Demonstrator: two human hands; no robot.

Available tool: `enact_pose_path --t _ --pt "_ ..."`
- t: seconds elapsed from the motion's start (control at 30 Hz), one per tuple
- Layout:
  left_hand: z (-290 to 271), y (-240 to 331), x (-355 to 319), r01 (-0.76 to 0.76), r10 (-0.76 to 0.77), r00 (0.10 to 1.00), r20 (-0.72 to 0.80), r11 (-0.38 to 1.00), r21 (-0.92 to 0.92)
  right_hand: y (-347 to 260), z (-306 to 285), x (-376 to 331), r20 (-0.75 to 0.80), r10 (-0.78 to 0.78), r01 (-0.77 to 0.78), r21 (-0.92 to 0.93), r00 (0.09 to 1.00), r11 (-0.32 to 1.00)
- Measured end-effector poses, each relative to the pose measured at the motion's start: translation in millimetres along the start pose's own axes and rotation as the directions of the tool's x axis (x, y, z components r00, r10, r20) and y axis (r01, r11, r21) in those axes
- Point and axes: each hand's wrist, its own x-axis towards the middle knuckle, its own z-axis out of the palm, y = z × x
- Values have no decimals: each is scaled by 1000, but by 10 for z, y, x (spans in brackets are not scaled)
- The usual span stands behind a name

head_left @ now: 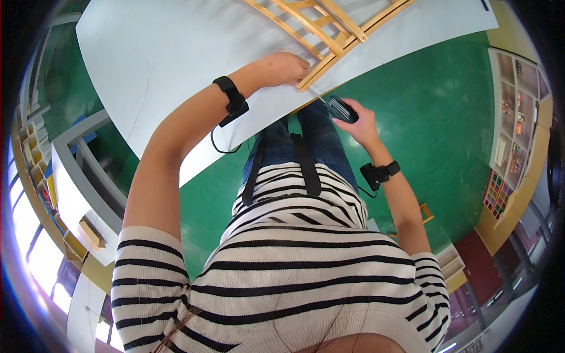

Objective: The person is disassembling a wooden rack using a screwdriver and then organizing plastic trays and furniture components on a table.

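Gripping a black-handled screwdriver [336, 106] in the closed right hand [360, 125], tip aimed at the corner of a wooden frame [329, 35]. Pressing down on that corner with the closed left hand [281, 69], at the near edge of a white table [147, 53] over a green floor [435, 117].

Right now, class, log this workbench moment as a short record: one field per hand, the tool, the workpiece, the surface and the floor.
Left hand: left hand rests on the corner of the wooden frame, fingers curled at its edge.
Right hand: right hand grips the dark-handled screwdriver.
Tool: thin metal shaft points at the frame's corner joint.
Workpiece: light wooden slatted frame, lying flat.
Surface: white table.
Floor: green floor.
Wrists: black bands on both.
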Motion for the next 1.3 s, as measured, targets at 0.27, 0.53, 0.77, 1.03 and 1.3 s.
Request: enact_pose_path --t 0.27,0.53,0.77,1.03,1.3 --pt "116 -6 -95 -53 63 994 -84 992 111 319 -28 155 574 191 -562 586 797 584" --pt "59 88 -38 225 -225 974 17 974 -37 323 -31 274 682 138 -502 372 718 781" --pt "-6 70 15 132 -141 987 73 985 113 44 181 46 104 12 -3 -90 995 996" --pt "26 22 18 9 -13 1000 29 989 145 159 131 104 338 249 -355 301 908 885" --pt "78 43 -14 58 -72 995 70 981 186 605 261 148 821 85 -820 546 564 172"
